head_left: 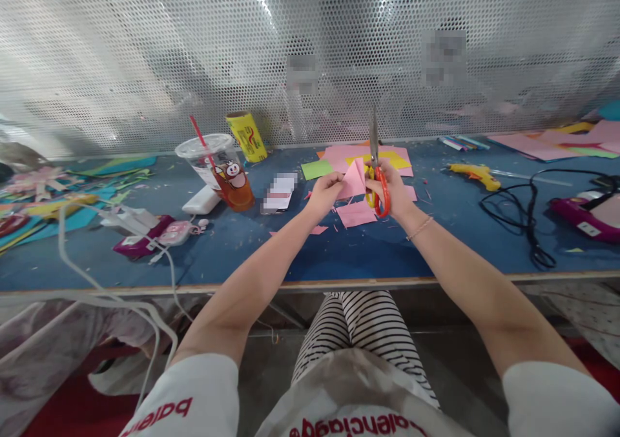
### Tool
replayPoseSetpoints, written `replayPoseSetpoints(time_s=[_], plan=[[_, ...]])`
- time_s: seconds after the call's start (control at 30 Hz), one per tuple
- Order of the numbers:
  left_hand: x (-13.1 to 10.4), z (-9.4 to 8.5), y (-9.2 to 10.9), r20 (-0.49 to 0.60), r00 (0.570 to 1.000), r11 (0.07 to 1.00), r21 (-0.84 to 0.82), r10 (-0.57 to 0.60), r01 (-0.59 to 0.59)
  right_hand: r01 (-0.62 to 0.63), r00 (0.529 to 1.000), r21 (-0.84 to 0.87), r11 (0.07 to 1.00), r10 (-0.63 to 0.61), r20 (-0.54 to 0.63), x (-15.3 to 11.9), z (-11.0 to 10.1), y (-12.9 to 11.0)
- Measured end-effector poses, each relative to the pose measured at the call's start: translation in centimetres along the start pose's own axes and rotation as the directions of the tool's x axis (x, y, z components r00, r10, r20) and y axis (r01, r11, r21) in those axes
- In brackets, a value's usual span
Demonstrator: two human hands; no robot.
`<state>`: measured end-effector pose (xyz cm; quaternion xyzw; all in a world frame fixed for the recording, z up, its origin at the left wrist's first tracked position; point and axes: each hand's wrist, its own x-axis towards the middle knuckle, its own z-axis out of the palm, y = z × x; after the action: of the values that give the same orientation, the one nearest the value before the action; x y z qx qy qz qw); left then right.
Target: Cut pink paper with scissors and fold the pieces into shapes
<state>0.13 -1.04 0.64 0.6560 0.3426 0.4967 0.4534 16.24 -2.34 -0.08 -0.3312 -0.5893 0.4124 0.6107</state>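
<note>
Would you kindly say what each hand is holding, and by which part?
The left hand holds pink paper by its left side; the right hand holds scissors by their handles. Whether the right fingers also grip the paper is unclear.

Pink paper (pixel 355 180): folded, raised | scissors (pixel 374 158): red-and-yellow handles, blades pointing away

Shirt front (pixel 346 392): is bearing red lettering (pixel 361 426), inverted and partly cut off, apparently reading "balenciaga".
Left sleeve (pixel 203 385): is carrying red letters (pixel 162 416) beginning "bale".
Plastic cup (pixel 242 195): is displaying a crowned white cartoon figure (pixel 233 170).
Yellow canister (pixel 248 137): is showing red print (pixel 250 135), illegible.
</note>
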Motion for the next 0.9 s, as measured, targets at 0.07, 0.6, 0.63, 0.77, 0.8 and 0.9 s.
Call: replayPoseSetpoints(time_s=[0.07, 0.6, 0.63, 0.77, 0.8, 0.9], plan=[[0.0, 0.0, 0.1, -0.004, 1.000, 1.000, 0.006, 0.005, -0.005, -0.006, 1.000, -0.015, 1.000, 0.006, -0.018, -0.1, 0.2, -0.2], [0.0, -0.1, 0.1, 0.073, 0.996, 0.999, 0.034, -0.045, 0.043, -0.008, 0.999, -0.004, 1.000, 0.008, -0.044, 0.3, -0.1, -0.1], [-0.1, -0.1, 0.2, 0.065, 0.997, 0.998, 0.064, -0.032, 0.028, -0.007, 0.999, -0.005, 1.000, 0.006, -0.047, 0.3, -0.1, 0.0], [-0.8, 0.1, 0.6, 0.111, 0.986, 0.956, 0.252, 0.126, -0.151, 0.007, 0.999, 0.039, 0.999, -0.006, -0.037, 0.3, -0.1, -0.1], [-1.0, 0.2, 0.8, 0.146, 0.977, 0.939, 0.285, 0.157, -0.193, 0.013, 0.999, 0.050, 0.999, -0.011, -0.034, 0.2, -0.1, -0.2], [-1.2, 0.4, 0.9, 0.191, 0.962, 0.917, 0.313, 0.196, -0.248, 0.026, 0.999, 0.064, 0.998, -0.025, -0.026, 0.1, -0.1, -0.4]])
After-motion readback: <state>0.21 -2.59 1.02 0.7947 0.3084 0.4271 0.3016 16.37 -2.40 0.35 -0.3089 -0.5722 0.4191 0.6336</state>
